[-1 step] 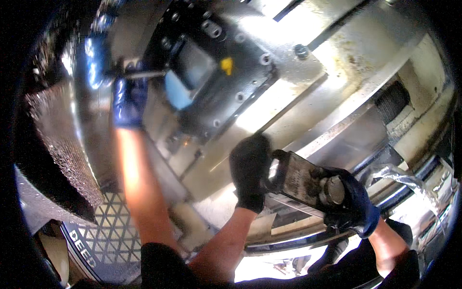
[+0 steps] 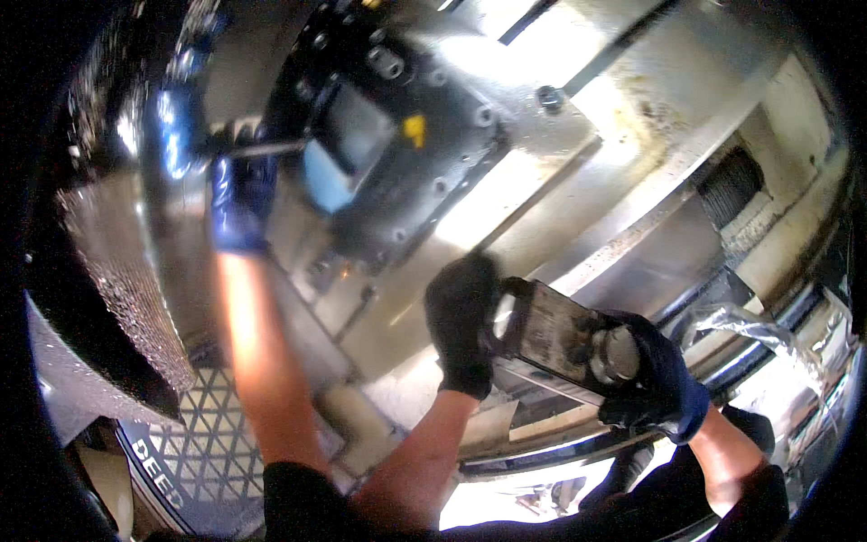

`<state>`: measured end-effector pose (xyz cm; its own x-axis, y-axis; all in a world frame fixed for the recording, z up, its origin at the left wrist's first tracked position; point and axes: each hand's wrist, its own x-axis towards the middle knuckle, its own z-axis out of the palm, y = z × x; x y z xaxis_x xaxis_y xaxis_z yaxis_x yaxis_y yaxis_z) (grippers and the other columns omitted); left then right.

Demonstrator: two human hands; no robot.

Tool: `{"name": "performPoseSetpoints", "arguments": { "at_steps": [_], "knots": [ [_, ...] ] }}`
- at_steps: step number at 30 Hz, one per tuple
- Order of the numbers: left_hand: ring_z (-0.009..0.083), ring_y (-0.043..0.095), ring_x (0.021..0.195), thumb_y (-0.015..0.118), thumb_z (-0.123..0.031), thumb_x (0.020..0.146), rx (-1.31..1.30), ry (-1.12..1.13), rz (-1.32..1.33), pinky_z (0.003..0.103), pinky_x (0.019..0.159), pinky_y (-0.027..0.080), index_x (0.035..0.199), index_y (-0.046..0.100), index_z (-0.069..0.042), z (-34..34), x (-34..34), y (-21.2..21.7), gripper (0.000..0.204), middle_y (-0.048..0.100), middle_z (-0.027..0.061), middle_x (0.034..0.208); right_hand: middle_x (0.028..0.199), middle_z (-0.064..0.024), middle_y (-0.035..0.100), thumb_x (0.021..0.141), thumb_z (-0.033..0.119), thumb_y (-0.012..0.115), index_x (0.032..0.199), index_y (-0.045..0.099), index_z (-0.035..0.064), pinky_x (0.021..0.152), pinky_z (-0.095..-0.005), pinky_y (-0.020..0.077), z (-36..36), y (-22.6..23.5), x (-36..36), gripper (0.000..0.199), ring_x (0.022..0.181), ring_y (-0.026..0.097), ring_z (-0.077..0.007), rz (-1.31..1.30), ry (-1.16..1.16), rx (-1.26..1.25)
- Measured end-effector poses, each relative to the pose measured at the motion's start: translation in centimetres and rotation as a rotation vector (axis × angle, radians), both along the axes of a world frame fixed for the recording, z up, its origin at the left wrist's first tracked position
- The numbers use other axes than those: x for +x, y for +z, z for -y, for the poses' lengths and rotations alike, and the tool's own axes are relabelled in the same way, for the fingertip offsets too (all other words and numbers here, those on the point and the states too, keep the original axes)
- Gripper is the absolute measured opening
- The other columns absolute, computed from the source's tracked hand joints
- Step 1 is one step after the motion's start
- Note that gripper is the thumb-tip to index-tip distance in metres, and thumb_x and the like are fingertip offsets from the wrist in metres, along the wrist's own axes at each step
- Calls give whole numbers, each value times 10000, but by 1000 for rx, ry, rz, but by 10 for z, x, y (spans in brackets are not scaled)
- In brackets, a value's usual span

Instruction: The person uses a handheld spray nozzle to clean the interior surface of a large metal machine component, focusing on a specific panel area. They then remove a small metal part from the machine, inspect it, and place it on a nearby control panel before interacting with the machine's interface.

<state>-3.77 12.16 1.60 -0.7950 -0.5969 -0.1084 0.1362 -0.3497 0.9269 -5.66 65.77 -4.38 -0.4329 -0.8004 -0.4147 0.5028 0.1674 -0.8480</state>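
My left hand, in a blue glove, is closed around a thin metal rod. The rod's right end is beside a black fixture plate with a light-blue part on it. At the lower right my right hand, in a dark blue glove, grips a dirty block-shaped metal device with a round knob. A third hand, black-gloved and apparently a co-worker's, touches the device's left end. Its fingers are smeared and partly hidden.
A slotted metal machine bed spreads over the upper right, with a bolt in it. Crumpled clear plastic lies at the right. A curved wet metal wall rises at the left, above a patterned mat.
The machine bed and fixture plate have shifted slightly left in view. The metal device and the black-gloved hand sit slightly further left. Both of my hands keep their hold.
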Motion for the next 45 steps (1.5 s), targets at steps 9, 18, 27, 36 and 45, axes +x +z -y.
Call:
{"name": "performPoseSetpoints", "arguments": {
  "at_steps": [9,18,27,36,45],
  "knots": [
    [251,587,1057,651,-112,854,-1559,-224,484,367,914,464,1178,595,12,-165,16,-21,351,633,158,1135,1186,-161,597,665,246,864,1321,420,29,973,-374,466,-8,16,6,822,1101,592,-251,-18,-187,6],
    [288,442,1248,621,-151,857,-2097,-258,596,373,1094,299,1374,419,-12,-220,-51,-82,573,429,178,1399,1157,-244,615,725,472,769,1286,466,-2,913,-391,503,-10,43,10,795,1048,633,-353,-143,-313,-2],
    [298,391,1317,532,-317,910,-2301,-251,668,378,1112,286,1401,416,-43,-209,-33,-118,575,382,166,1459,1013,-272,647,718,481,758,1192,526,-21,851,-402,525,-27,58,-2,729,956,655,-381,-151,-492,115],
    [311,305,1388,430,-397,965,-2316,-290,605,391,1157,198,1449,383,-89,-208,-39,-100,575,324,144,1518,1007,-227,668,723,416,799,1138,548,-55,858,-381,535,-33,37,-26,676,920,675,-304,-394,-785,-66],
    [277,278,1406,339,-360,989,-2573,-380,735,416,1177,150,1462,351,-105,-218,-39,-78,537,301,115,1531,981,-260,660,719,381,785,1120,550,-54,832,-396,528,-58,63,-23,637,924,669,-344,-345,-781,27]
  ]
}}
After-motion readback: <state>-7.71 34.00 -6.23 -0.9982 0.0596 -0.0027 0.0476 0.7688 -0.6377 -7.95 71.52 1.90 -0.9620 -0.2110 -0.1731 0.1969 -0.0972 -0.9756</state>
